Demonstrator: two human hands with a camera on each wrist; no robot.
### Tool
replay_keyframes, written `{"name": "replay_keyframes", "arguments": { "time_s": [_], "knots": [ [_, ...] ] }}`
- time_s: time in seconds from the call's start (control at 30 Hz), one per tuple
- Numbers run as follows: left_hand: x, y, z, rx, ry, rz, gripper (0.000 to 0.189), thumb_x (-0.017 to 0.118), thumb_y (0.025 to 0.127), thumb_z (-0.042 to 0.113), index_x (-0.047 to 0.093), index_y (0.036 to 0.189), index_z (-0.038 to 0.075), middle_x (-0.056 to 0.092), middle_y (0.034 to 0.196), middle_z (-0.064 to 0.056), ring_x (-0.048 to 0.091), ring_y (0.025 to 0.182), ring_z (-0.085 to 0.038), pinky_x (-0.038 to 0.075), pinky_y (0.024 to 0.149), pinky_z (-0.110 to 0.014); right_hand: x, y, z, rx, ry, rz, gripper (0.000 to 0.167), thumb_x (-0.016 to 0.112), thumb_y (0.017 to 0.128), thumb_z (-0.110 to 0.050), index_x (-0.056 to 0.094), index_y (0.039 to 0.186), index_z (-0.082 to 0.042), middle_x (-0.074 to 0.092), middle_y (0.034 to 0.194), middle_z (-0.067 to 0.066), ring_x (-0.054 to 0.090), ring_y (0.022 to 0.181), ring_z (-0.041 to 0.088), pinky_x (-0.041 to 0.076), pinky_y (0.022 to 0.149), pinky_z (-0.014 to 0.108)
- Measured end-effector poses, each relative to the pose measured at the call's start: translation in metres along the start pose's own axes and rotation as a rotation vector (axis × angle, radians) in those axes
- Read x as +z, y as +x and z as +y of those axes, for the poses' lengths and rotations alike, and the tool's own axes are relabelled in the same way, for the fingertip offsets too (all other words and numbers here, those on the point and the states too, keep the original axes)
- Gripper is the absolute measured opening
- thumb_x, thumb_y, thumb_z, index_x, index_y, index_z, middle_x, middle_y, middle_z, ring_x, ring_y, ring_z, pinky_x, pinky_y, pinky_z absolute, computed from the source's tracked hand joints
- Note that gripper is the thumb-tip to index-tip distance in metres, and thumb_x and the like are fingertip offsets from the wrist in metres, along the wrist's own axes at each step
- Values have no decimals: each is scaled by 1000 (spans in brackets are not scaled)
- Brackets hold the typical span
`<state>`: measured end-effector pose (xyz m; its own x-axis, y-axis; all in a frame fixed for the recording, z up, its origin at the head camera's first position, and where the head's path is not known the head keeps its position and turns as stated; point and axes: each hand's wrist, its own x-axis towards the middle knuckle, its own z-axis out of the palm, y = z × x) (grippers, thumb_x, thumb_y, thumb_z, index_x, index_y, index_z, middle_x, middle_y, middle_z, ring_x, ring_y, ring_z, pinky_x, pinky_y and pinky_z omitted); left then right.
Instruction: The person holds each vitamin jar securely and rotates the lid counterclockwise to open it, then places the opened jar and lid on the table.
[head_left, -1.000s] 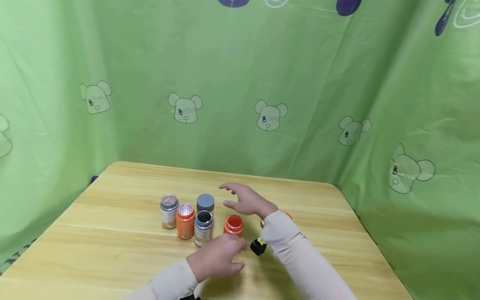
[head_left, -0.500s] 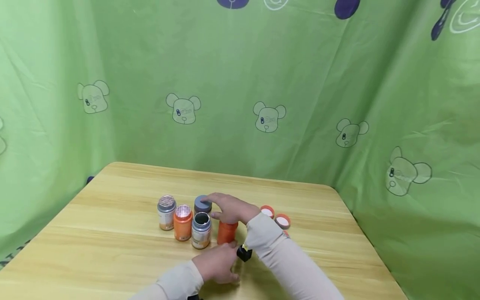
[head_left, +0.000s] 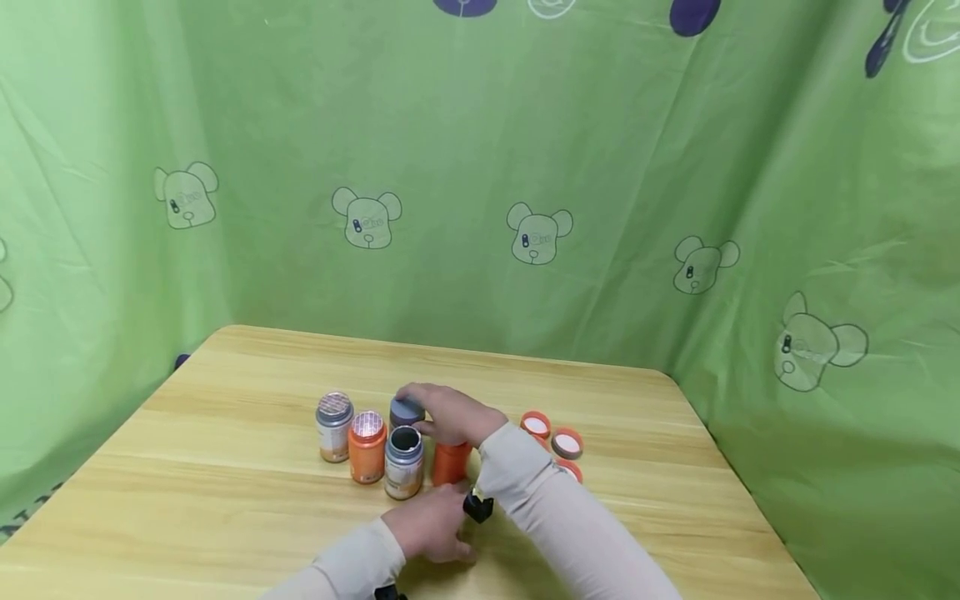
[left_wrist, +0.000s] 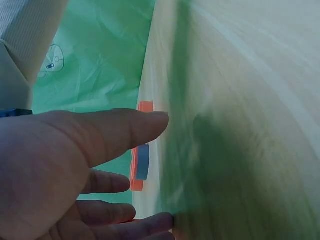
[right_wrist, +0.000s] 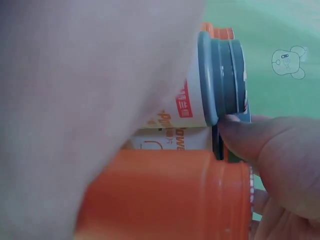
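Observation:
My right hand (head_left: 450,414) reaches over the orange bottle (head_left: 451,465) and grips the grey-blue cap (head_left: 406,412) of the rear bottle. In the right wrist view the thumb (right_wrist: 245,134) presses the side of that cap, partly hidden behind the open grey bottle (right_wrist: 222,80). My left hand (head_left: 431,525) lies just in front of the orange bottle, its fingers overlapping the bottle's base in the head view. Thumb and fingers are extended and hold nothing in the left wrist view. My right hand hides the orange bottle's mouth in the head view.
To the left stand a foil-sealed orange bottle (head_left: 367,454) and a foil-sealed grey bottle (head_left: 334,435). Several loose caps, one of them a grey-rimmed cap (head_left: 567,443), lie right of my right sleeve. A green curtain (head_left: 450,167) hangs behind the wooden table (head_left: 225,500).
My right hand has moved left and down from above the table onto the rear bottle's cap, uncovering the loose caps. The left hand has shifted slightly, staying by the orange bottle.

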<state>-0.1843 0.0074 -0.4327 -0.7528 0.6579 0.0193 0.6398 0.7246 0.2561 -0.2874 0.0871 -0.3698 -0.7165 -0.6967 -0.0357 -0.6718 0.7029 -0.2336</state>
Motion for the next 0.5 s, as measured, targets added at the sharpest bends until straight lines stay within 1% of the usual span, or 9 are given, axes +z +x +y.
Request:
{"name": "replay_keyframes", "arguments": {
  "time_s": [0.17, 0.23, 0.33, 0.43, 0.5],
  "knots": [
    [1, -1, -3, 0, -11, 8, 40, 83, 71, 34, 67, 100, 12, 58, 97, 2, 58, 86, -11, 49, 81, -25, -2, 1, 0, -16, -2, 47, 37, 69, 91, -16, 51, 123, -12, 62, 113, 5, 58, 103, 16, 47, 90, 29],
    [0, 0, -4, 5, -24, 10, 40, 83, 71, 34, 66, 101, 13, 58, 97, 3, 58, 87, -10, 49, 81, -25, -3, 2, 1, -12, 12, 63, 36, 69, 90, -15, 51, 122, -11, 61, 111, 6, 58, 101, 16, 48, 88, 29],
    [0, 0, -5, 5, -57, 6, 46, 84, 71, 33, 65, 107, 14, 59, 101, 3, 59, 91, -10, 48, 84, -25, -3, 1, 4, 10, 52, 97, 38, 69, 91, -14, 51, 123, -9, 60, 111, 7, 58, 100, 18, 48, 88, 31],
    [0, 1, -7, -26, -75, -15, 57, 83, 72, 35, 62, 119, 11, 61, 118, -5, 61, 101, -17, 48, 90, -29, -3, 0, 10, 40, 97, 163, 38, 68, 91, -12, 51, 124, -7, 60, 112, 9, 58, 101, 20, 49, 88, 34],
    [-1, 1, -7, -65, -85, -40, 66, 83, 73, 37, 59, 126, 8, 57, 129, -12, 59, 110, -24, 47, 94, -34, -5, -2, 16, 69, 133, 218, 39, 68, 90, -10, 51, 125, -5, 60, 113, 10, 58, 102, 21, 49, 89, 35]
  ]
}}
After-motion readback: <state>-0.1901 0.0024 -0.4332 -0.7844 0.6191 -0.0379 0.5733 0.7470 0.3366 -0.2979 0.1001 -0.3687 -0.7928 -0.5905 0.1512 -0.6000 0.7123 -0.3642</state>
